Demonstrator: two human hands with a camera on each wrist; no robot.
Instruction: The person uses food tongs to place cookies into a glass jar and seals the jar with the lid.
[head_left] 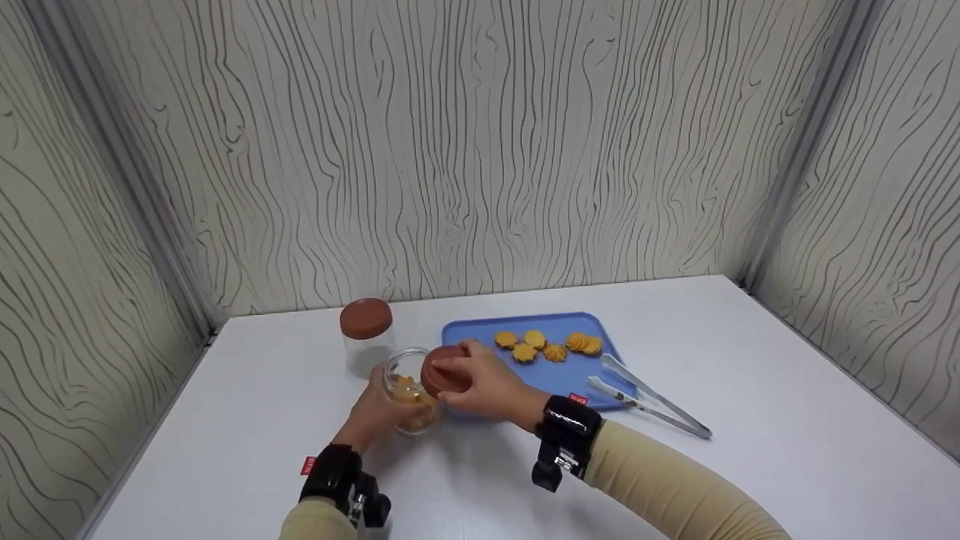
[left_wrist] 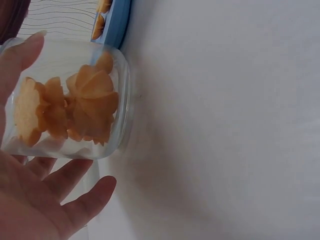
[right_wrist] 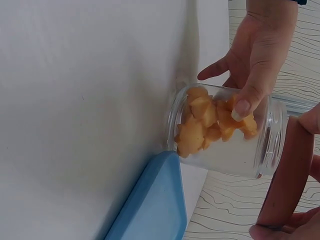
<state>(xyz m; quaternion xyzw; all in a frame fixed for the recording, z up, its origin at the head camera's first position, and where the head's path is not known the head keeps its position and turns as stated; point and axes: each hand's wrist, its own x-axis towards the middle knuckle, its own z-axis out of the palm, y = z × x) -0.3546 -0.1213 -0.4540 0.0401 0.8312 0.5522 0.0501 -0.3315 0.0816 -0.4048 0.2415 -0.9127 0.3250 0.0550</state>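
Note:
A clear jar (head_left: 414,390) with several cookies (right_wrist: 202,122) inside is held in my left hand (head_left: 381,411), thumb on one side and fingers on the other. In the left wrist view the cookies (left_wrist: 87,100) show through the jar's wall. My right hand (head_left: 487,381) grips a reddish-brown lid (head_left: 444,375) by its rim, tilted beside the jar's mouth. The right wrist view shows the lid (right_wrist: 289,175) close to the threaded rim, not seated on it. Whether lid and rim touch I cannot tell.
A blue tray (head_left: 480,331) with several cookies (head_left: 525,352) lies right of the jar. Tongs (head_left: 660,409) lean over the tray's right edge onto the white table (head_left: 750,360). Behind my left hand stands another jar (head_left: 367,352) with a reddish-brown lid on.

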